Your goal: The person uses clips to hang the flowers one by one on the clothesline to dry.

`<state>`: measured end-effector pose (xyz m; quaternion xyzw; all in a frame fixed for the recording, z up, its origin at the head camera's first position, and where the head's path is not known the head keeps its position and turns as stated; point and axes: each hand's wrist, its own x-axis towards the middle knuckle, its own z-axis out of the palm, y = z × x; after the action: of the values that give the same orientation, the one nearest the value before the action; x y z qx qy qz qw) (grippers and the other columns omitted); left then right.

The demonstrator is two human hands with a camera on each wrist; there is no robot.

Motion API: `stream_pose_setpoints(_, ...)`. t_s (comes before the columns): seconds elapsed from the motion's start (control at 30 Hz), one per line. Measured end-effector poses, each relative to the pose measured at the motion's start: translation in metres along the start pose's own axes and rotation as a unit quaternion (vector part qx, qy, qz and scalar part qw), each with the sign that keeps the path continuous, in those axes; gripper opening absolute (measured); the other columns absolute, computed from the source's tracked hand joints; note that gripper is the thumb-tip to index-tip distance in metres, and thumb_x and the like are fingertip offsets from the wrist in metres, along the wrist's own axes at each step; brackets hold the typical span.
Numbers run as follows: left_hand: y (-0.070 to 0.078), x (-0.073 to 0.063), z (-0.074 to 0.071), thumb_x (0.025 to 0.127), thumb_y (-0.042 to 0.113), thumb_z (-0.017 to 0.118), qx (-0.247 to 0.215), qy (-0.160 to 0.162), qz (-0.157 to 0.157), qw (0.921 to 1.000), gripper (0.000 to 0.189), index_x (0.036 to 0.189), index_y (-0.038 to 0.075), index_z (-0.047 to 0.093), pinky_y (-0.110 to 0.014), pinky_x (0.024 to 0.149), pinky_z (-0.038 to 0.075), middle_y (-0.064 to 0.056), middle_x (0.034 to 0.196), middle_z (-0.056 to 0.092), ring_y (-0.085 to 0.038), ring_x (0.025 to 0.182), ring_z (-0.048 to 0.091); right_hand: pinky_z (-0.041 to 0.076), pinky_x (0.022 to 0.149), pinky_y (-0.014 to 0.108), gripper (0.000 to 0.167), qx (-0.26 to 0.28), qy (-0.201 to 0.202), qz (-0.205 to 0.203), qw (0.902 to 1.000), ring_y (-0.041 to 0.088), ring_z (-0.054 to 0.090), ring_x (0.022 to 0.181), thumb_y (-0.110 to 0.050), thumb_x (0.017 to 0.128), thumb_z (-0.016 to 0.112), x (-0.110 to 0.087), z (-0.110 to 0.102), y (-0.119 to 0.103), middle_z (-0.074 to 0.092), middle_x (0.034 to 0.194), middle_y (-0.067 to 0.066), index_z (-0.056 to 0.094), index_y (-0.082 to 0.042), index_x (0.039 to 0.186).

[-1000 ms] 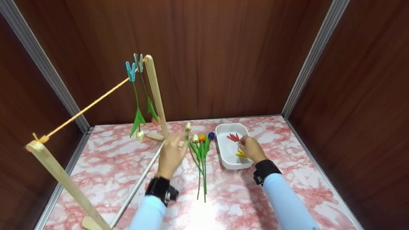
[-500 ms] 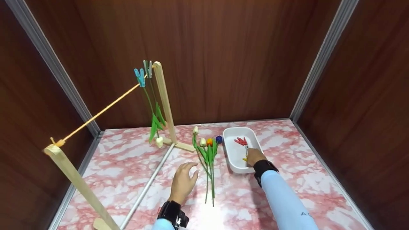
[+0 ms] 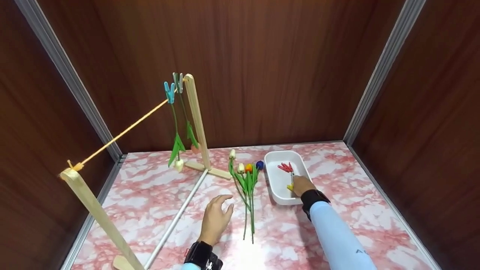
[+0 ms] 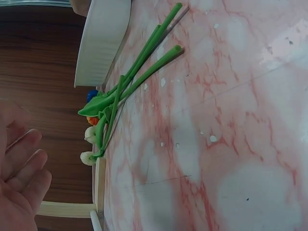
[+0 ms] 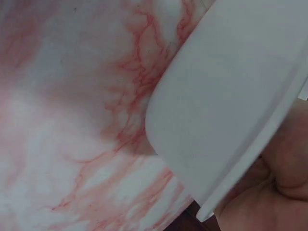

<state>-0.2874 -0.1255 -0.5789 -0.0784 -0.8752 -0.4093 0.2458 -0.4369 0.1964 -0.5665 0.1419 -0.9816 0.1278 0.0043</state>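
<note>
My right hand (image 3: pixel 302 185) reaches into the white plastic tub (image 3: pixel 276 195). Its fingertips are hidden in both the head and right wrist views. Near it in the tub lie red clothespins (image 3: pixel 285 167), a grey clothespin (image 3: pixel 292 176) and a yellow clothespin (image 3: pixel 290 186). My left hand (image 3: pixel 216 217) hovers above the table with loosely bent fingers, holding nothing. To its right, artificial tulips (image 3: pixel 249 183) with white, orange and blue heads lie with their green stems pointing toward me.
A wooden stand (image 3: pixel 197 120) carries an orange cord (image 3: pixel 127 130) on the left. A blue clothespin (image 3: pixel 170 92) and a grey-green clothespin (image 3: pixel 178 82) hold two tulips upside down on it. A white rod (image 3: pixel 176 219) joins the feet. Brown panels (image 3: pixel 262 75) enclose the table.
My left hand has drawn back from the stand's far post toward me. The right hand has sunk lower into the near part of the tub. The head view has shifted slightly.
</note>
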Motion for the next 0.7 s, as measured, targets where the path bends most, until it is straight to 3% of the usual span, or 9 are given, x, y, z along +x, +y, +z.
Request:
stream_pose_setpoints(0.17,0.001,0.003,-0.004,0.090,0.007,0.075,-0.029,0.002,-0.035,0.9990,0.025,0.115,0.008,0.075,-0.042,0.095,0.056,-0.007,0.114,0.075,-0.026,0.107,0.070,0.055,0.080,0.050,0.017,0.040,0.022,-0.001,0.9989,0.034,0.065,0.077,-0.007,0.094,0.067,0.001,-0.006,-0.004,0.062,0.077,0.016,0.059,0.002,0.082)
stream_pose_setpoints(0.23,0.002,0.006,-0.004,0.091,0.006,0.074,-0.047,0.005,-0.043,0.9979,0.023,0.114,0.008,0.075,-0.043,0.094,0.056,-0.007,0.112,0.075,-0.026,0.106,0.070,0.054,0.079,0.046,0.012,0.091,0.049,0.011,0.9946,0.031,0.062,0.076,-0.004,0.093,0.065,0.003,-0.010,-0.008,0.060,0.079,0.015,0.060,0.003,0.084)
stream_pose_setpoints(0.3,0.004,0.009,-0.004,0.091,0.005,0.074,-0.072,0.010,-0.058,0.9956,0.021,0.112,0.007,0.076,-0.043,0.094,0.056,-0.007,0.109,0.076,-0.026,0.104,0.071,0.057,0.074,0.044,0.007,0.171,0.079,0.022,0.9819,0.028,0.061,0.079,0.000,0.092,0.061,0.002,-0.013,-0.014,0.059,0.085,0.015,0.062,0.007,0.094)
stream_pose_setpoints(0.37,0.008,0.012,-0.004,0.091,0.003,0.073,-0.110,0.014,-0.083,0.9904,0.019,0.109,0.006,0.076,-0.041,0.093,0.058,-0.009,0.107,0.076,-0.025,0.102,0.072,0.061,0.068,0.040,0.017,0.281,0.105,0.021,0.9538,0.030,0.063,0.083,0.002,0.093,0.060,0.000,-0.017,-0.022,0.061,0.094,0.020,0.062,0.012,0.107)
stream_pose_setpoints(0.5,0.021,0.019,-0.004,0.092,0.003,0.073,-0.155,0.024,-0.127,0.9795,0.016,0.108,0.005,0.077,-0.034,0.086,0.060,-0.009,0.103,0.077,-0.023,0.097,0.073,0.063,0.063,0.034,0.030,0.480,0.126,0.002,0.8681,0.038,0.067,0.095,0.003,0.097,0.059,-0.010,-0.026,-0.044,0.063,0.108,0.029,0.058,0.014,0.126)
stream_pose_setpoints(0.53,0.024,0.021,-0.005,0.092,0.004,0.073,-0.162,0.022,-0.134,0.9775,0.017,0.109,0.005,0.077,-0.032,0.085,0.060,-0.008,0.103,0.077,-0.022,0.097,0.073,0.063,0.064,0.035,0.030,0.506,0.127,-0.007,0.8530,0.038,0.067,0.097,0.003,0.098,0.059,-0.013,-0.028,-0.050,0.063,0.109,0.032,0.058,0.014,0.126)
stream_pose_setpoints(0.6,0.033,0.026,-0.005,0.093,0.007,0.074,-0.177,0.018,-0.139,0.9742,0.019,0.111,0.005,0.077,-0.031,0.085,0.060,-0.009,0.105,0.077,-0.022,0.098,0.073,0.063,0.067,0.037,0.030,0.540,0.127,-0.020,0.8317,0.036,0.067,0.098,0.001,0.099,0.060,-0.020,-0.032,-0.061,0.064,0.111,0.033,0.060,0.013,0.127)
stream_pose_setpoints(0.7,0.048,0.034,-0.004,0.094,0.012,0.075,-0.216,0.006,-0.143,0.9659,0.023,0.115,0.004,0.076,-0.032,0.087,0.059,-0.010,0.109,0.076,-0.023,0.100,0.073,0.064,0.072,0.040,0.029,0.574,0.117,-0.037,0.8099,0.027,0.067,0.097,-0.001,0.100,0.062,-0.030,-0.036,-0.076,0.065,0.115,0.031,0.062,0.011,0.127)
